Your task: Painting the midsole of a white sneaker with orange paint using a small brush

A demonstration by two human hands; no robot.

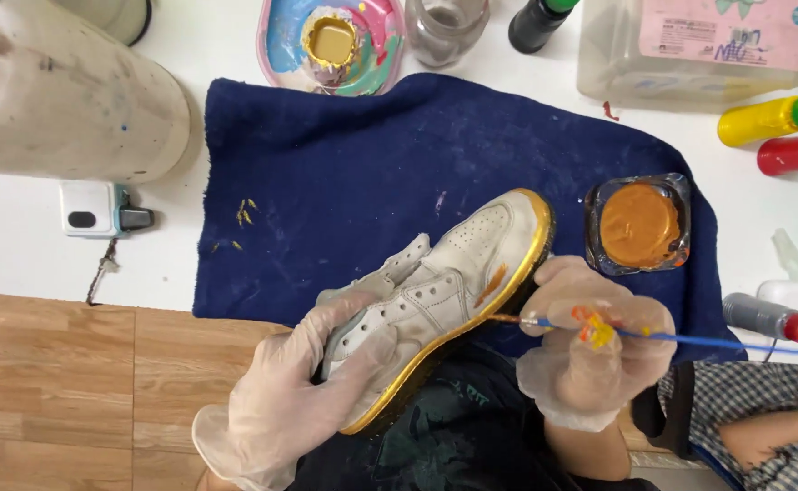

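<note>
Spread over the white tabletop (17,255): a dark navy terry towel (344,173), speckled with dried paint. Above its near edge, tilted toe-away, a white leather low-top sneaker (435,291) with a gold-painted sole rim and an orange streak on the side panel. Gripped at the heel and collar by the left hand (299,400) in a thin clear plastic glove, fingers wrapped tight. Pinched in the gloved right hand (590,350), smeared orange and yellow: a slim blue-handled paintbrush (690,340), tip touching the upper just above the sole, beside the streak. Just beyond, at the towel's right edge, a square clear glass dish of orange paint (640,225).

Best handled, judging from this pose: shoe braced firmly, wrist rested against the sole, bristles lightly loaded, short strokes pulled away from the gold edge to spare it.
</note>
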